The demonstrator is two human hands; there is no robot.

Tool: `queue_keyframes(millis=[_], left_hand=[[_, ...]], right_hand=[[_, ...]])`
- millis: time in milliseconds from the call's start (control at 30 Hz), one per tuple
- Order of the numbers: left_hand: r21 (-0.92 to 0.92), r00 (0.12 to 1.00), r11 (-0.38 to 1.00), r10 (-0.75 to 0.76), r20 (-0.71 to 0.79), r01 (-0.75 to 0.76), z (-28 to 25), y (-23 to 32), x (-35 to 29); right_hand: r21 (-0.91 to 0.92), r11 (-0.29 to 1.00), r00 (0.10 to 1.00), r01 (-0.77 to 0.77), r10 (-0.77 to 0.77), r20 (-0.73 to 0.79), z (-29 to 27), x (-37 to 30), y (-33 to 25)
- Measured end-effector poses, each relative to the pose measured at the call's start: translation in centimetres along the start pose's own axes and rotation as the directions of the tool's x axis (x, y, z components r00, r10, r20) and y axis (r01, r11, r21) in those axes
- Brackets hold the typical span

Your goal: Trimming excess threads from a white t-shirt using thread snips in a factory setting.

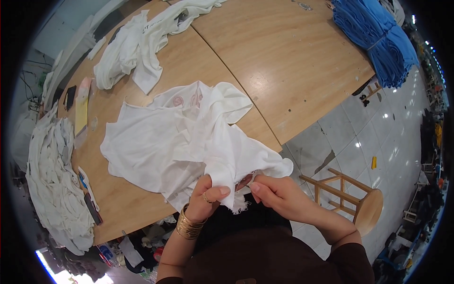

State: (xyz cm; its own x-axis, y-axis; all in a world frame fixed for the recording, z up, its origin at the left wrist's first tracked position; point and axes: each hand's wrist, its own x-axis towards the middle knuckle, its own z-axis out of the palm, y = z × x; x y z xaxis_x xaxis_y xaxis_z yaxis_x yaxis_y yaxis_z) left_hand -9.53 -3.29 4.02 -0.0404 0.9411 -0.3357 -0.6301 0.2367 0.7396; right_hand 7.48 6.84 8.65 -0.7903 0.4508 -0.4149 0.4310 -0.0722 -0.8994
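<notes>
A white garment (146, 137) lies spread and bunched on the wooden table, its near end drawn over the front edge toward me. Faint reddish print shows on its far part. My left hand (205, 198), with gold rings and bangles, grips the near end between thumb and fingers. Loose frayed threads hang from the cloth beside the thumb. Close by on the right, my right hand (279, 196) is closed in a pinch at the garment's edge. Whether a small tool is also between those fingertips is hidden.
More white garments (125, 57) lie at the far left of the table (279, 52). A large white cloth pile (56, 184) stands left, near a dark-handled tool (93, 208). Tied blue cloth (378, 38) sits at the far right corner. A wooden stool (369, 210) lies on the floor.
</notes>
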Motion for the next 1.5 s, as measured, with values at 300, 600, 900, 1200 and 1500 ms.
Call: queue_keyframes(millis=[300, 600, 900, 1200, 1500], left_hand=[[-0.054, 1.000, 0.998, -0.016, 0.022, 0.017, 0.5, 0.2, 0.4], [-0.096, 0.999, 0.994, -0.042, 0.022, 0.044, 0.3, 0.2, 0.5], [-0.074, 0.999, 0.996, -0.048, -0.018, 0.047, -0.4, -0.7, 0.4], [0.284, 0.998, 0.959, 0.043, -0.055, -0.026, 0.9, -1.2, 1.5], [0.507, 0.976, 0.842, 0.216, -0.001, -0.185, 1.0, -0.3, 0.3]], right_hand=[[-0.021, 0.998, 0.998, -0.052, 0.053, 0.041, 0.0, 0.3, -0.3], [-0.015, 1.000, 0.999, -0.026, 0.026, 0.029, 0.0, 0.2, -0.1], [-0.174, 0.981, 0.935, 0.082, -0.136, -0.328, -0.1, 0.3, -0.5], [-0.419, 0.843, 0.832, 0.337, -0.475, -0.287, -0.7, 0.9, 1.7], [-0.398, 0.894, 0.854, 0.206, -0.363, -0.373, -1.7, 0.6, 1.1]])
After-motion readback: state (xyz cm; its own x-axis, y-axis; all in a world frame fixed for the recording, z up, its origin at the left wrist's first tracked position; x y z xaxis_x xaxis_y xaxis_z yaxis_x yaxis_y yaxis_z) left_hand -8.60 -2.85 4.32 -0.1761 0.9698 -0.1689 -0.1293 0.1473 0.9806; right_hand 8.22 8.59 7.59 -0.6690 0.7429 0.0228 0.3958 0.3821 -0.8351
